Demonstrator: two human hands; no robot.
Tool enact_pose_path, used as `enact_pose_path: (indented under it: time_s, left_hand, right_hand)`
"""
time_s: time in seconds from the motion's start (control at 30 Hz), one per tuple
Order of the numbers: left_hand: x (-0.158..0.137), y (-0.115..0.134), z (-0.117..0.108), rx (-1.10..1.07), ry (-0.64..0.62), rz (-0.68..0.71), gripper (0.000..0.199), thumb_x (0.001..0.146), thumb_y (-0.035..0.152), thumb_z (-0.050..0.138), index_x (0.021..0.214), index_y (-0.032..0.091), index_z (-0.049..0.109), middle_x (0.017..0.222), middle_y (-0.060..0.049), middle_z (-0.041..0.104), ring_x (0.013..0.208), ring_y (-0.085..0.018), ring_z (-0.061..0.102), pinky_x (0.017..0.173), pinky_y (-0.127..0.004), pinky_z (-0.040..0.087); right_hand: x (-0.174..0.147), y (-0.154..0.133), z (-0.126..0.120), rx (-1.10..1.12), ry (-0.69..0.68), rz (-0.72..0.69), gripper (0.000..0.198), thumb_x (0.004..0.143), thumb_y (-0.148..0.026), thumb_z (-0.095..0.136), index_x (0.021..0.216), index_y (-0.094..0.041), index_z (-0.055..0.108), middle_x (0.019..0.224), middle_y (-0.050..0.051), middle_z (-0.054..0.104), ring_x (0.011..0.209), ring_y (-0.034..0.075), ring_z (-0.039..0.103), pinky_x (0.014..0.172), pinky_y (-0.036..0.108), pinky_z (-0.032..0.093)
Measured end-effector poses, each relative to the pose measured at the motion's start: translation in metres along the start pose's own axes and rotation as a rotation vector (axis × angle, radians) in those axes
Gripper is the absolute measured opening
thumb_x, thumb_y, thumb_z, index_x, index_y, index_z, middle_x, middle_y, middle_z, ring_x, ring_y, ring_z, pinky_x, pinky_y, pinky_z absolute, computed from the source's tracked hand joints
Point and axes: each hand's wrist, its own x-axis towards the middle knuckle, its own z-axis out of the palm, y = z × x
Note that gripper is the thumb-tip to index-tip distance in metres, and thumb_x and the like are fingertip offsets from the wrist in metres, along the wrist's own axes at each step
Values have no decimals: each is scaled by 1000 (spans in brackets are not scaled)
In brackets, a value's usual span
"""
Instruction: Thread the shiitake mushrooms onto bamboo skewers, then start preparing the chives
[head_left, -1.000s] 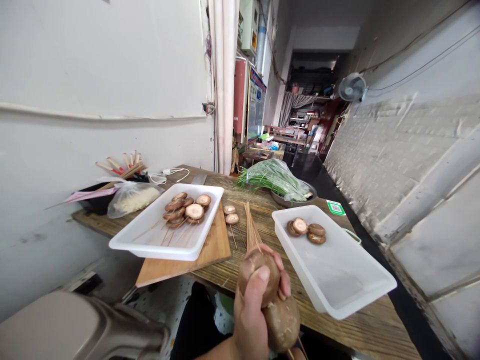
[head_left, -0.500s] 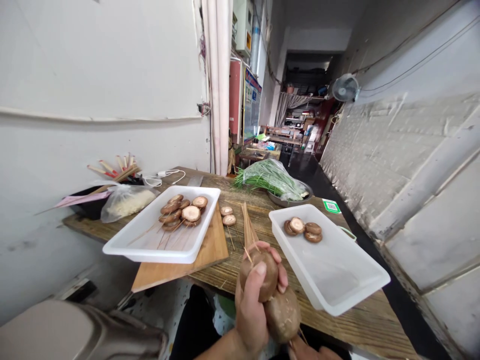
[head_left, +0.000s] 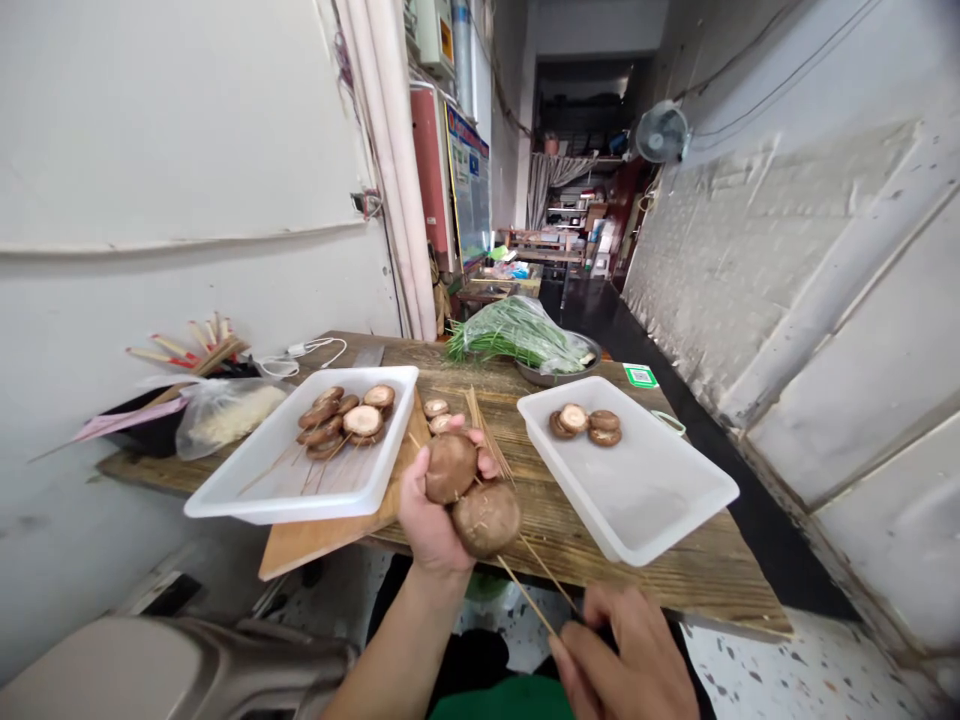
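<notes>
Right white tray (head_left: 637, 490) on the wooden table (head_left: 675, 560): two small clusters of mushrooms (head_left: 589, 424), far end. Left white tray (head_left: 379, 465), overlapping the cutting board (head_left: 315, 540): a pile of skewered mushrooms (head_left: 337, 425), sticks toward the near side. Black box (head_left: 127, 425): red-marked sticks (head_left: 195, 345) jut above it. Metal bowl (head_left: 555, 378): bagged greens (head_left: 517, 335). Left hand (head_left: 427, 525): curled round the upper mushroom (head_left: 451, 466), thumb one side, fingers the other; lower mushroom (head_left: 487, 518) sits against it, toward the wearer. Right hand (head_left: 626, 650): fingers pinched on the near skewer (head_left: 529, 597) from the lower mushroom; can't tell if the second skewer (head_left: 551, 575) is gripped too.
</notes>
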Motion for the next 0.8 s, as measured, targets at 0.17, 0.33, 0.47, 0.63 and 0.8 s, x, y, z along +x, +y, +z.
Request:
enact_pose_path:
  time_s: [0.17,0.33,0.47,0.63,0.8]
  left_hand:
    - [1,-5,-6,39,-20,-30,37,79,42,46,103,18,58,88,-6,59,64,-13,54,61,-28,45]
    - [7,-12,-11,63,69,-164,51,78,53,48,114,17,53,107,-13,60,86,-23,60,76,-40,48]
    - [15,-17,-17,56,202,-294,38,80,42,53,108,15,52,109,-15,60,100,-24,58,82,-43,48]
    - [15,-24,-25,211,97,-365,33,79,17,58,111,15,51,95,-10,64,87,-19,61,78,-39,50]
    - [-2,-37,-22,243,28,-407,42,75,13,59,116,18,51,75,-2,59,71,-14,58,67,-31,50]
  right_hand:
    - [2,4,10,508,-289,65,19,84,-14,39,68,-19,47,70,4,54,60,12,54,54,21,45]
    - [3,4,23,479,-266,127,24,88,-16,33,66,-19,42,63,3,50,55,13,50,51,23,40]
    - [5,6,37,449,-178,185,26,89,-16,29,66,-19,39,63,3,50,55,13,50,51,23,38]
    - [2,9,48,397,-220,178,26,88,-18,31,64,-19,40,63,3,51,56,14,52,51,23,37]
    - [-7,11,55,274,-215,113,22,89,-15,31,72,-18,45,67,4,52,55,14,54,47,23,36]
